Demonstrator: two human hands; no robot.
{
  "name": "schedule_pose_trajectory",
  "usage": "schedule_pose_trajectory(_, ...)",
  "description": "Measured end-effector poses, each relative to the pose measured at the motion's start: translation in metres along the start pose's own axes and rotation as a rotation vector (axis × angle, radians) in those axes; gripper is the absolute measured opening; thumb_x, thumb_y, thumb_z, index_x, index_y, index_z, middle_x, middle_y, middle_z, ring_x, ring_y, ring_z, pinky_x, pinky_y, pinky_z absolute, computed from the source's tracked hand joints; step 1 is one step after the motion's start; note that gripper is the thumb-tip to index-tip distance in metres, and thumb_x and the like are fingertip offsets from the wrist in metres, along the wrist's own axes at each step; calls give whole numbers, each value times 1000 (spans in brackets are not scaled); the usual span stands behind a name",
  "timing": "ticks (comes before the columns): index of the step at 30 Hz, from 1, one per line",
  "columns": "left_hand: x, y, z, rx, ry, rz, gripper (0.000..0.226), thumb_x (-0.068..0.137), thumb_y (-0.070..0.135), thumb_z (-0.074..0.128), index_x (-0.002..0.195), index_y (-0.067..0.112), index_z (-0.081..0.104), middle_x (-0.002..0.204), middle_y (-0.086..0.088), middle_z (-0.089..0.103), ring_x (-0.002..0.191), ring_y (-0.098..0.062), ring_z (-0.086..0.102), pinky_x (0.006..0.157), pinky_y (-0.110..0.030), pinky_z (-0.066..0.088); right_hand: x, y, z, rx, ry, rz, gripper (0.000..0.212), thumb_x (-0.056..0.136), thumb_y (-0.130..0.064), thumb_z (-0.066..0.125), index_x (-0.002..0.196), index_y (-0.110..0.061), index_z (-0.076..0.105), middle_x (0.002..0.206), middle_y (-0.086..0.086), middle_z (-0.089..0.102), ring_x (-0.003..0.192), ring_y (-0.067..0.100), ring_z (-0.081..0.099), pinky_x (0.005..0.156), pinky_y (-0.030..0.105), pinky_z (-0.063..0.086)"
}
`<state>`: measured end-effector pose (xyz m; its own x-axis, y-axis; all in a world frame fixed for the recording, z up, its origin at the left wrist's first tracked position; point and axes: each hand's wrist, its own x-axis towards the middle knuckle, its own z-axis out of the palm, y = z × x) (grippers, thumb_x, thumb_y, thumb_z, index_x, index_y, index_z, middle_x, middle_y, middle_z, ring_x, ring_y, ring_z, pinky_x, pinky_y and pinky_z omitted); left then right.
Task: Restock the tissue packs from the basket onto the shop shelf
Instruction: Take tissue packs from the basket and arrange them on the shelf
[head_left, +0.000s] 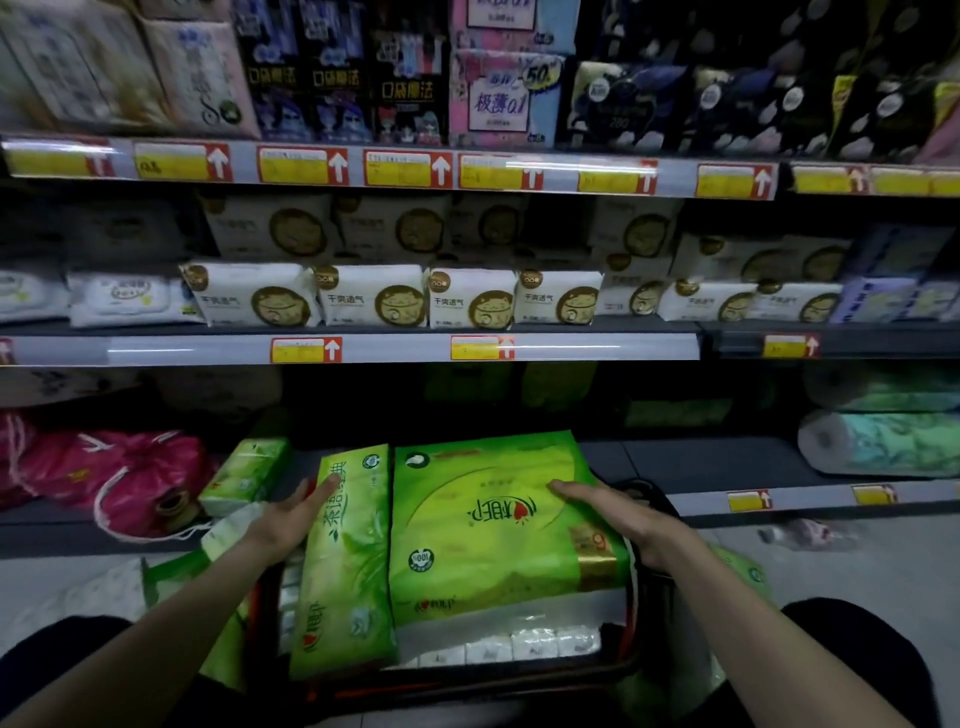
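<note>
A large green tissue pack (467, 525) lies tilted over the dark basket (644, 618) in front of me, its printed top face upside down to me. My left hand (291, 514) grips its narrow left side, fingers over the top edge. My right hand (618, 514) holds the pack's right end, fingers spread on the top face and the thumb hidden below. Under it, white tissue packs (530, 644) fill the basket. The lowest shelf (675, 457) behind the pack is dark and mostly bare, with green packs (561, 384) deep at its back.
A small green pack (244, 473) stands on the low shelf's left, beside pink drawstring bags (135, 473). Paper rolls (883, 441) lie at the right. Green packs (176, 571) rest on the floor beside the basket. White packs (374, 296) line the middle shelf.
</note>
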<state>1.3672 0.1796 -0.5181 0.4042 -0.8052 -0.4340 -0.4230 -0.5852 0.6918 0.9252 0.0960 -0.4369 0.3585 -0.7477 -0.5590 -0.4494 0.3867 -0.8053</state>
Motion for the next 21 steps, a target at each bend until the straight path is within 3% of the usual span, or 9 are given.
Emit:
schedule_pose_trajectory(2,-12,-3,-2,-6,12,-14,122,54,108,39,154,38,44,167,5,29,152,-33,32,126,-51,21,-8,-7,4,-60,-31,5,52,97,-60,61,138,-28,57,108,-10,75,91,9,74,76,22,51)
schedule_pose_trajectory(5,-20,-8,-4,1,11,-23,120,59,107,39,156,36,41,166,1,33,147,-34,41,124,-53,26,-19,-5,10,-111,-81,62,44,99,-62,55,131,-33,50,107,-15,63,92,2,61,88,24,40)
schedule_pose_trajectory(8,-20,-11,-8,23,4,-46,117,60,107,37,157,40,37,166,-1,35,147,-35,40,124,-54,26,-17,15,12,-70,-104,103,75,83,-73,69,142,-30,55,121,-6,76,108,15,74,85,28,49)
schedule_pose_trajectory(14,-23,-9,-7,74,-50,-53,119,65,106,29,162,39,19,171,3,20,154,-32,28,126,-55,18,-24,29,20,0,-65,111,67,87,-70,66,135,-23,65,119,4,80,110,25,77,101,40,54)
schedule_pose_trajectory(17,-46,23,-1,360,187,8,101,86,91,17,165,28,16,171,-12,17,156,-39,13,126,-58,11,-23,34,24,-9,2,91,87,64,-90,73,133,-37,68,125,-4,77,118,23,72,115,48,45)
schedule_pose_trajectory(19,-75,54,12,350,362,244,76,100,67,39,159,20,34,158,-20,38,148,-39,30,119,-55,28,-19,39,25,25,14,66,91,57,-92,75,130,-38,70,124,-6,77,119,21,71,118,50,42)
schedule_pose_trajectory(21,-104,81,27,336,308,429,56,102,51,50,145,15,55,121,-15,67,111,-27,66,91,-39,54,-18,37,29,67,28,68,95,56,-89,78,132,-33,69,126,-4,77,121,23,70,119,51,41)
